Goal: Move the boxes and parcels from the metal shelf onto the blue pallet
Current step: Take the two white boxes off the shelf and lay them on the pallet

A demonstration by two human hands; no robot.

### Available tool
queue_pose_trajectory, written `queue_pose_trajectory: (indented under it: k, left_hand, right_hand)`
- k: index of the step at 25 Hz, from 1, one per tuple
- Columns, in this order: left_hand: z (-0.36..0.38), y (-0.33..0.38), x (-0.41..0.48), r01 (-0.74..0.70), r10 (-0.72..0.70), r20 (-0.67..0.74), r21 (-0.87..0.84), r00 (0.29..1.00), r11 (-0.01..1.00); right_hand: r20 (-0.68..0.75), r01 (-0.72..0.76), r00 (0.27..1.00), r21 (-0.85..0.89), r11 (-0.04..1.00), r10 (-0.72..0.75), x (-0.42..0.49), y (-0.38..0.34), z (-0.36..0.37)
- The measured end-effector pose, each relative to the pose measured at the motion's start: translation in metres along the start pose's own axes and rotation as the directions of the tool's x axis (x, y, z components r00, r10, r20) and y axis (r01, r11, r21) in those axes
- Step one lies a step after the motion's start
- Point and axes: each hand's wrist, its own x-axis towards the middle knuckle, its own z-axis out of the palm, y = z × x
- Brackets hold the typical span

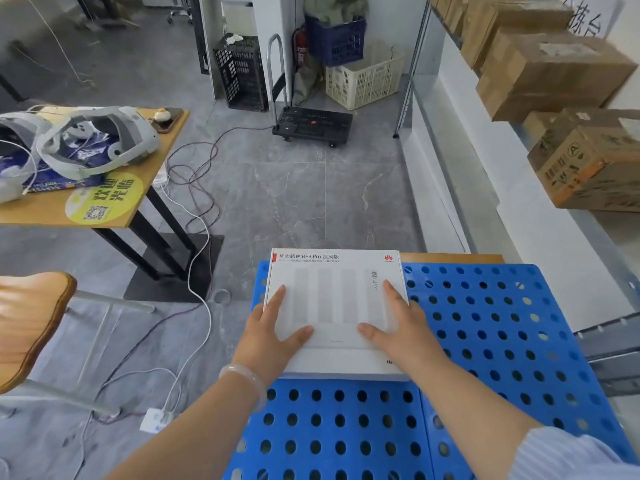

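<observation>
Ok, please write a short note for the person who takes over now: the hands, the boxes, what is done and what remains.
Left hand: flat on top of the white box, fingers straight.
Right hand: the same, on the box's right side.
The white box is at the far left corner of the pallet; I cannot tell if it is fully set down.
Done: this one box has reached the pallet.
Left: release it, then move the cardboard boxes from the shelf.
</observation>
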Motion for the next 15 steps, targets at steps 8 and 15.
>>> queue_pose_trajectory:
  k: [8,15]
  left_hand:
    - [0.0,-0.001,0.005,-0.015,0.015,0.005,-0.002,1.0,1.0]
    - [0.0,0.03,-0.002,-0.133,0.195,-0.095,0.448,0.976,0.884]
  right_hand:
    - [-0.015,0.006,1.0,-0.014,1.0,-0.006,0.002,-0.001,-0.003]
    - [-0.17,0.07,0.98,-0.179,0.981,-0.101,-0.047,0.022,-0.043]
